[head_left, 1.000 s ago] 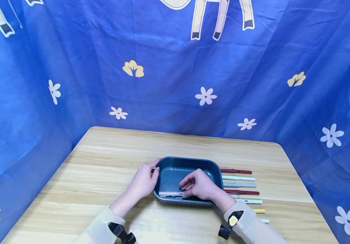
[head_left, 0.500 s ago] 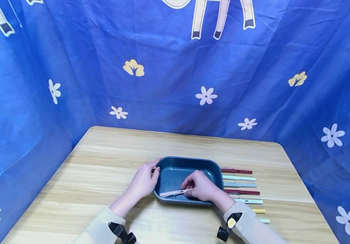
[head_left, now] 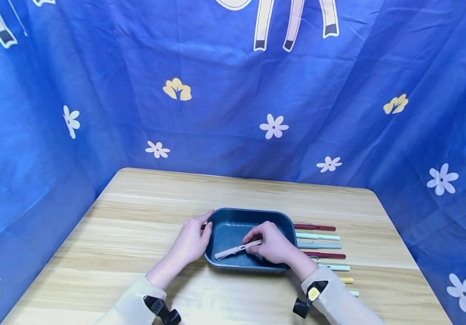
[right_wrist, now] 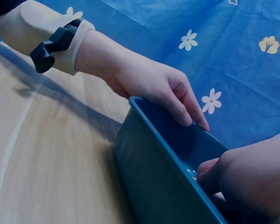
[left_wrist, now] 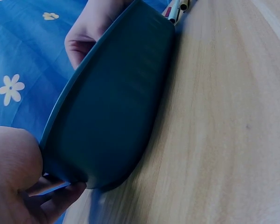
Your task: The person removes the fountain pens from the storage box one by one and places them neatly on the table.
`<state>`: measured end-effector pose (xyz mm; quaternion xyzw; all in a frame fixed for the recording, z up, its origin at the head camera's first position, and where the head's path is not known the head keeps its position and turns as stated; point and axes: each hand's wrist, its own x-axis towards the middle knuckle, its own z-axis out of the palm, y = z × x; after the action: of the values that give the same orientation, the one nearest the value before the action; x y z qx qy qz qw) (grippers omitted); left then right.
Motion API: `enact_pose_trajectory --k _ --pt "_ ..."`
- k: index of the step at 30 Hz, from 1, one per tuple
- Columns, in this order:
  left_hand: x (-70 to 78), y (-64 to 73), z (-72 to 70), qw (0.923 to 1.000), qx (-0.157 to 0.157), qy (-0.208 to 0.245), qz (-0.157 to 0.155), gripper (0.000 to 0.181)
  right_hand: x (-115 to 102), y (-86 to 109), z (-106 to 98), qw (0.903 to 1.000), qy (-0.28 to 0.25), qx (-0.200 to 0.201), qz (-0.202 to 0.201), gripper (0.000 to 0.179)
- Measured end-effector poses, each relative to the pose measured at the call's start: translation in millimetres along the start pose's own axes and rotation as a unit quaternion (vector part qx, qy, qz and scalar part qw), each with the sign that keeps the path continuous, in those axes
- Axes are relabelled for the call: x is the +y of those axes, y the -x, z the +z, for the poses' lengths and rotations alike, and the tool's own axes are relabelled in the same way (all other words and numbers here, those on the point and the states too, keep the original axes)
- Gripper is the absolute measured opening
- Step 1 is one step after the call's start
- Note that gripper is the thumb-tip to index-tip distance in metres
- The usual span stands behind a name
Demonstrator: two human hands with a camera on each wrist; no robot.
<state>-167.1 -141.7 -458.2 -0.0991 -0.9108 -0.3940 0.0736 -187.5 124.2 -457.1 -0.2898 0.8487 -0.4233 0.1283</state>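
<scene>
A dark teal rectangular box (head_left: 224,237) stands on the table, its top uncovered. My left hand (head_left: 192,239) grips the box's left end, thumb over the rim and fingers against the outside wall; the left wrist view shows those fingers (left_wrist: 67,198) low on a corner. Inside the box, my right hand (head_left: 272,243) pinches a pale pink pen (head_left: 233,250) between thumb and fingers. The pen lies slanted, its clip end low at the box's near left and its other end raised into the hand. In the right wrist view the right hand (right_wrist: 252,177) mostly hides the pen.
To the right of the box several pens lie in a row: dark red (head_left: 316,227), mint (head_left: 318,236), grey-blue (head_left: 320,246) and yellow (head_left: 347,280) among them. The right forearm covers some. A blue patterned curtain (head_left: 224,149) surrounds the wooden table (head_left: 155,198).
The pen lay along the box's near wall; its right end has since risen and swung away from that wall with my right hand. My left hand and the box stayed put.
</scene>
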Motion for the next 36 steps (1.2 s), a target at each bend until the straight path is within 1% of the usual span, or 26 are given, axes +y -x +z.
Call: enact_pose_trajectory --k 3,11,20,26,29,32,36 --pt "-0.8 -0.6 0.6 1.0000 0.000 0.002 0.001 0.043 1 1.2 -2 1.0000 -0.003 0.008 -0.004 0.015" --pt "-1.3 -1.3 0.2 1.0000 -0.002 0.003 0.000 0.043 0 4.1 -4 0.9977 -0.030 0.048 -0.036 0.012" --pt "-0.2 -1.0 0.2 1.0000 0.002 0.000 0.001 0.043 -2 7.3 -7 0.9964 -0.051 0.065 -0.017 0.010" --pt "-0.7 -1.4 0.8 1.0000 0.001 0.002 -0.001 0.043 -4 11.4 -13 0.9934 -0.075 0.083 -0.026 0.009" --pt "-0.9 -1.0 0.9 1.0000 0.000 0.002 -0.002 0.043 -6 15.0 -18 0.9912 -0.095 0.087 -0.029 0.008" --pt "-0.9 -0.5 0.9 1.0000 0.001 0.000 0.000 0.043 -7 19.8 -24 0.9898 -0.111 0.087 -0.020 0.008" --pt "-0.5 -0.5 1.0 1.0000 0.004 0.000 0.003 0.043 -8 27.9 -35 0.9886 -0.119 0.092 -0.011 0.008"
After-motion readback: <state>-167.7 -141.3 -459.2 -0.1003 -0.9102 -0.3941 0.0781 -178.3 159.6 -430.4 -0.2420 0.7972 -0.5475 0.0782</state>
